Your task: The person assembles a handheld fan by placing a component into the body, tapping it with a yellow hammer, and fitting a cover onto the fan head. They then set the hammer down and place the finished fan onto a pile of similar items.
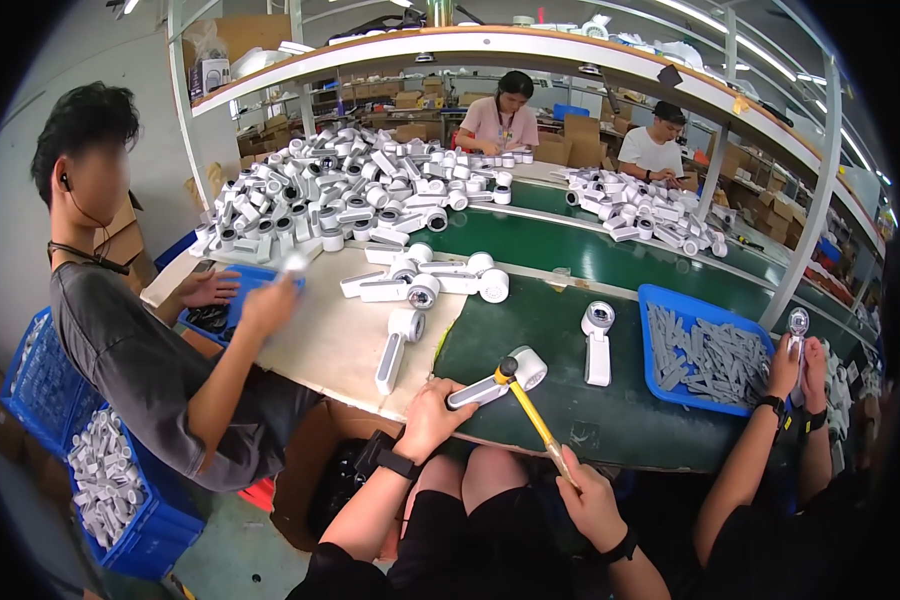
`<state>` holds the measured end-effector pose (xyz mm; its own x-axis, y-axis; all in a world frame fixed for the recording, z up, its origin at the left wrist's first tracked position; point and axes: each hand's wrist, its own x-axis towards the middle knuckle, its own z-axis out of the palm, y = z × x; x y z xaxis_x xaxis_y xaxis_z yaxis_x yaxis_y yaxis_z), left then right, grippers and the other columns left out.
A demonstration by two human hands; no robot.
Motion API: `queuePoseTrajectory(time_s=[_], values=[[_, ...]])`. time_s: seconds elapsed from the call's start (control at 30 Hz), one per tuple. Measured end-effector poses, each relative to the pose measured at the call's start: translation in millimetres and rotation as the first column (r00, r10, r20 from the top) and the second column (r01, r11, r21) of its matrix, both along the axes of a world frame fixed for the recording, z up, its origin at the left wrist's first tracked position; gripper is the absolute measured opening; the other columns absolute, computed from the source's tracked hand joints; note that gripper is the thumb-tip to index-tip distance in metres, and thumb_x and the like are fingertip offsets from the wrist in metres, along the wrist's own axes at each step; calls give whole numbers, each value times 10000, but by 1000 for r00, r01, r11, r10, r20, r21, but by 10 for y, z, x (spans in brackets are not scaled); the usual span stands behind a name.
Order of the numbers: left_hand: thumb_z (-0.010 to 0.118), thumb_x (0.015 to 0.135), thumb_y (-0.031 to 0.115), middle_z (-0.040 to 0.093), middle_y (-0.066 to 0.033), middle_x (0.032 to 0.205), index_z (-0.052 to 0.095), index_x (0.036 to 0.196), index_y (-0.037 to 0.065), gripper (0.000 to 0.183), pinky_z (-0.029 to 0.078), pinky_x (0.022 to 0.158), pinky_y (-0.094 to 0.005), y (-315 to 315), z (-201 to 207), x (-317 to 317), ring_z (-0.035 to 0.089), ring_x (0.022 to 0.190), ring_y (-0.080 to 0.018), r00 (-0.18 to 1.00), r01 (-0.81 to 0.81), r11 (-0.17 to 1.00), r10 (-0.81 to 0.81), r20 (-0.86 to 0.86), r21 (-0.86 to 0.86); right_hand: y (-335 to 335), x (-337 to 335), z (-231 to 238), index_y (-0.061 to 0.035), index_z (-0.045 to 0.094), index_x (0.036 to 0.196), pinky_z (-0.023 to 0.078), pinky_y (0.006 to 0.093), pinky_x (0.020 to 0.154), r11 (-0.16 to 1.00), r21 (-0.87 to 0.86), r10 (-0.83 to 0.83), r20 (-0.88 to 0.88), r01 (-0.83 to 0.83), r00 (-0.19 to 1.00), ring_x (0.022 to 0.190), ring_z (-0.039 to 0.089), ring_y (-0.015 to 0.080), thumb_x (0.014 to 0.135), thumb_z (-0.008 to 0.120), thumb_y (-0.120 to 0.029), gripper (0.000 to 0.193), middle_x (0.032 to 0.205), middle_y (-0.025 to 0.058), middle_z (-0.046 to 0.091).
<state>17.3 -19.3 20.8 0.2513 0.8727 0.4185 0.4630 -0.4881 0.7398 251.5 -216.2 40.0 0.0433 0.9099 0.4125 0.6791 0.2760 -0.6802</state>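
Note:
My left hand [433, 416] grips the handle end of a white handheld device [528, 368], which has a round head and a grey strip along its handle. The device lies at the table's front edge, its head pointing to the far right. In my right hand [592, 508] is a small hammer [536, 418] with a yellow handle and a black and yellow head. The hammer's head overlaps the device where handle and round head join; whether they touch, I cannot tell. Another such device [597, 345] stands apart to the right, and one more [398, 350] lies to the left.
Several similar devices [426, 277] lie ahead, before a large heap [320, 190]. A blue tray [653, 384] of grey strips sits right. On the left, a co-worker [160, 370] sits beside a blue crate [160, 522] of white parts. Another person's hands [792, 370] hold a device at right.

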Motion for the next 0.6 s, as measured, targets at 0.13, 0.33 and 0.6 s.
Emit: queuePoseTrajectory(time_s=[0.13,0.33,0.6], values=[[803,762,202,671,-186,942,695,953,15,289,517,788,-414,65,102,-49,654,869,-348,997,-27,999,30,-71,42,-30,16,135,36,503,1378,483,291,700,1000,-16,8,-31,-9,999,742,611,202,862,660,3,541,895,158,637],[767,780,219,654,-241,912,661,930,-33,311,528,780,-479,254,-85,-385,640,875,-431,911,-371,882,406,-69,289,-259,151,-28,39,477,1407,459,230,650,998,53,-13,-191,23,982,715,565,92,857,659,22,579,877,64,645],[698,784,160,533,-255,1190,523,1131,28,411,551,727,-487,692,-42,-365,639,864,-415,634,-618,689,722,-278,379,-515,371,-381,5,463,1438,377,187,486,979,-86,-202,-397,183,895,536,458,24,873,627,23,590,717,-23,549]])
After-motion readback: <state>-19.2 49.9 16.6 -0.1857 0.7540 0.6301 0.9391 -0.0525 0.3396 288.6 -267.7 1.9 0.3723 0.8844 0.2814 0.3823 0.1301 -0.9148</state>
